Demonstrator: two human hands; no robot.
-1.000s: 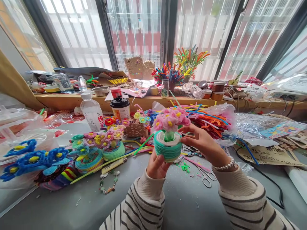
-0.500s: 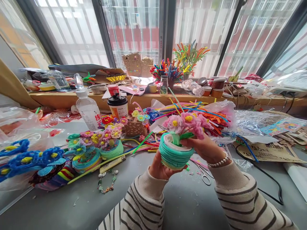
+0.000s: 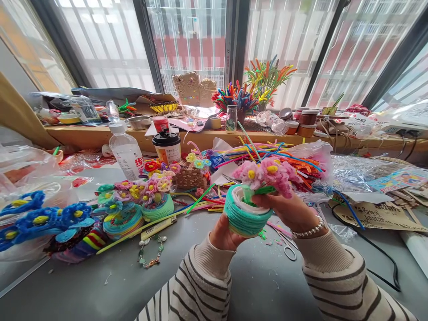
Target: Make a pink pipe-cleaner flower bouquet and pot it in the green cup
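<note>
My left hand (image 3: 226, 235) is closed around the lower side of a small round pot (image 3: 245, 218) wrapped in teal pipe cleaners, with a white inner wall. The pot is tilted, its mouth turned partly toward me. At its right rim my right hand (image 3: 292, 213) grips a bunch of pink pipe-cleaner flowers (image 3: 267, 173) with yellow centres and green leaves. The stems' lower ends lean into the pot's mouth, and the fingers partly hide them. Scissors (image 3: 289, 253) lie on the table behind my right wrist.
Finished-looking pots of pipe-cleaner flowers (image 3: 157, 187) stand at left, beside blue flowers (image 3: 40, 219). Behind are a plastic bottle (image 3: 125, 149), a lidded cup (image 3: 166, 148) and a heap of pipe cleaners (image 3: 301, 162). A bead bracelet (image 3: 152, 258) and a black cable (image 3: 384, 256) lie on the table.
The whole view has shifted slightly, so things sit a little farther right. Both hands keep their hold on the pot and flowers, with hardly any other movement.
</note>
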